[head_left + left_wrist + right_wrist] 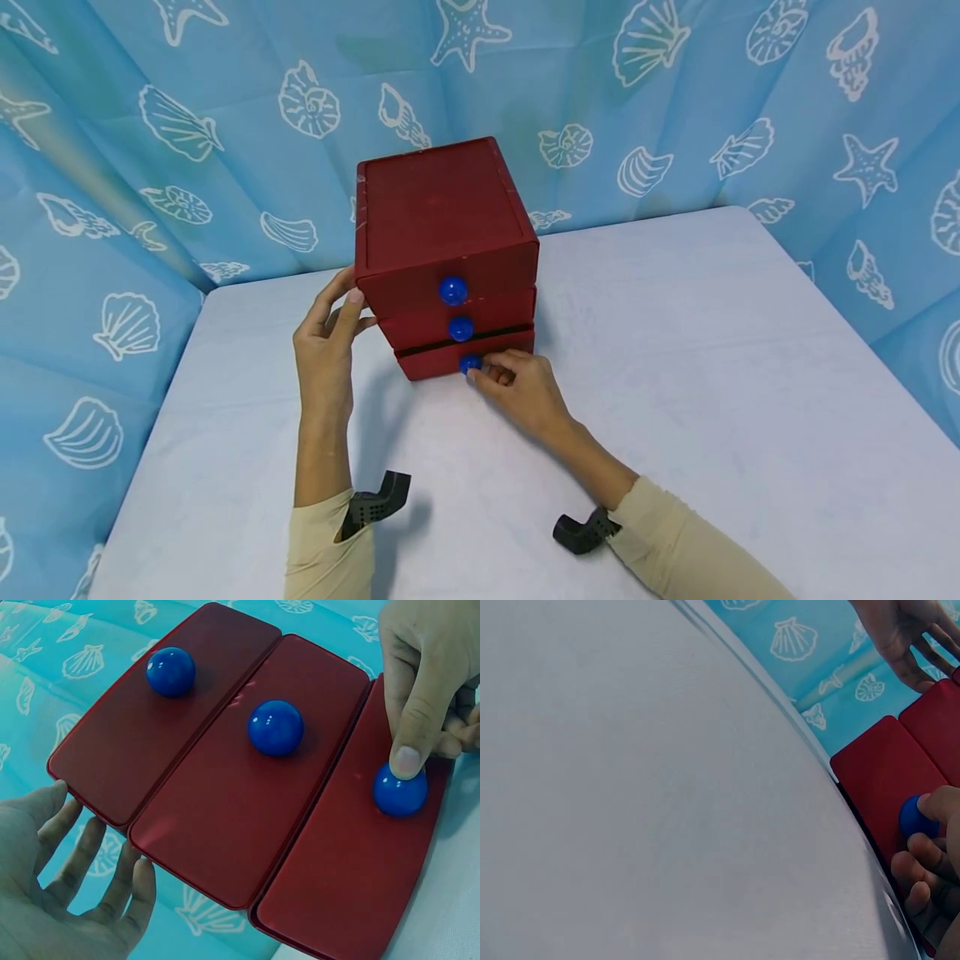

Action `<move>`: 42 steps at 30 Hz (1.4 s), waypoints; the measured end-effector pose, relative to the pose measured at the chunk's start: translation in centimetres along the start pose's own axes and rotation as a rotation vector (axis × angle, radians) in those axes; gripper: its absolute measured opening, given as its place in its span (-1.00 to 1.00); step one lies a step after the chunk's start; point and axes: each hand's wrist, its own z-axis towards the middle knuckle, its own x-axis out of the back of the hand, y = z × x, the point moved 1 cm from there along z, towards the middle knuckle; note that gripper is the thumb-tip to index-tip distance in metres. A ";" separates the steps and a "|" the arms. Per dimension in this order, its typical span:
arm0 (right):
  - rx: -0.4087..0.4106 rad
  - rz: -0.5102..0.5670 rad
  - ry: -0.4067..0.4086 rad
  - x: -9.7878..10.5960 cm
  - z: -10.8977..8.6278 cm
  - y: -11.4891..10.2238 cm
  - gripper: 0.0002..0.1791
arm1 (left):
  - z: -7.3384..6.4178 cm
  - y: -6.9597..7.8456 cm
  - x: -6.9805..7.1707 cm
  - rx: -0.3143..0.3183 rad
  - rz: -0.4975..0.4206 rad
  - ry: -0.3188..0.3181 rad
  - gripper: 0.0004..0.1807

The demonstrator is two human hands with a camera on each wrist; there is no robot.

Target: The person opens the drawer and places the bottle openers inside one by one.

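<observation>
A dark red cabinet (435,204) with three stacked drawers stands on the table, each drawer front bearing a round blue knob. My right hand (528,392) pinches the knob (400,791) of the bottom drawer (431,363) between thumb and fingers. That drawer sits slightly forward, with a dark gap along its top edge. At the cabinet's left side is my left hand (326,350), its fingers spread and their tips right at the side edge. The middle knob (275,728) and top knob (171,672) are untouched.
A white cloth covers the table (712,375). Behind it and along both sides hangs a blue curtain (510,108) printed with white shells and starfish. Black wrist mounts (585,531) show at both sleeve cuffs.
</observation>
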 end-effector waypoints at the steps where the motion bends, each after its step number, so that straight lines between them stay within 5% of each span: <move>1: -0.001 -0.001 -0.002 0.0 0.1 0.0 -0.82 | 0.0 0.0 0.0 0.000 -0.002 0.000 -0.57; 12: -0.024 0.004 -0.012 -0.3 1.0 0.6 -0.82 | 0.1 0.0 0.0 0.005 -0.002 0.008 -0.57; 18: -0.003 -0.051 -0.040 1.6 0.9 -0.3 -0.79 | -0.1 0.8 -0.4 -0.003 0.058 -0.007 -0.58; 21: -0.009 -0.169 -0.094 4.1 0.2 0.1 -0.73 | -1.1 0.2 0.6 -0.014 0.243 -0.003 -0.61; 24: -0.036 -0.406 -0.136 8.3 0.5 1.4 -0.53 | -2.0 -0.6 2.8 -0.078 0.647 0.004 -0.55; 27: -0.149 -0.678 -0.197 12.5 2.4 3.2 -0.23 | -1.5 -1.1 5.2 -0.096 1.071 -0.026 -0.35; 29: -0.211 -0.817 -0.264 14.2 3.9 4.3 -0.08 | -0.7 -1.4 6.5 -0.062 1.239 -0.089 -0.23; 34: -0.278 -0.883 -0.379 15.5 5.7 5.3 0.04 | 0.7 -2.2 6.7 0.068 1.332 -0.237 -0.17; 42: -0.222 -0.785 -0.332 17.1 4.8 3.7 -0.07 | -0.2 -2.6 4.3 0.070 1.287 -0.294 -0.19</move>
